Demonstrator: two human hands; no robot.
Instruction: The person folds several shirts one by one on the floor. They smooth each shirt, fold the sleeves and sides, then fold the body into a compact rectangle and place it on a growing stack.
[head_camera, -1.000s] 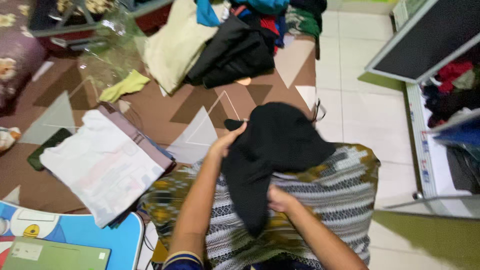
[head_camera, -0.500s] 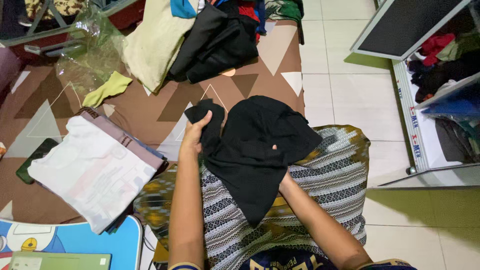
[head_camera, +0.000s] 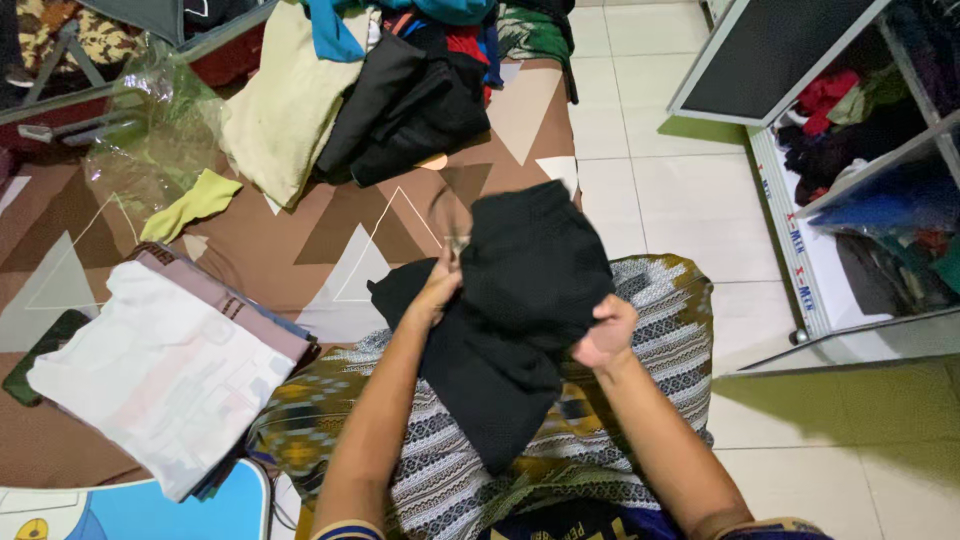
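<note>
The black garment (head_camera: 520, 300) hangs between both hands over the lap, left hand (head_camera: 438, 290) pinching its upper edge, right hand (head_camera: 603, 335) clenched on its right side.

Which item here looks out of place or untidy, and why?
The heap of clothes at the mat's far end lies jumbled and unfolded, unlike the neat folded stack on the left. Both hands, left and right, grip a crumpled black garment.

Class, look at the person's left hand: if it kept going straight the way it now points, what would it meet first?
Probably the black garment that the left hand already grips; beyond it lies the brown patterned mat, though depth is unclear.
</note>
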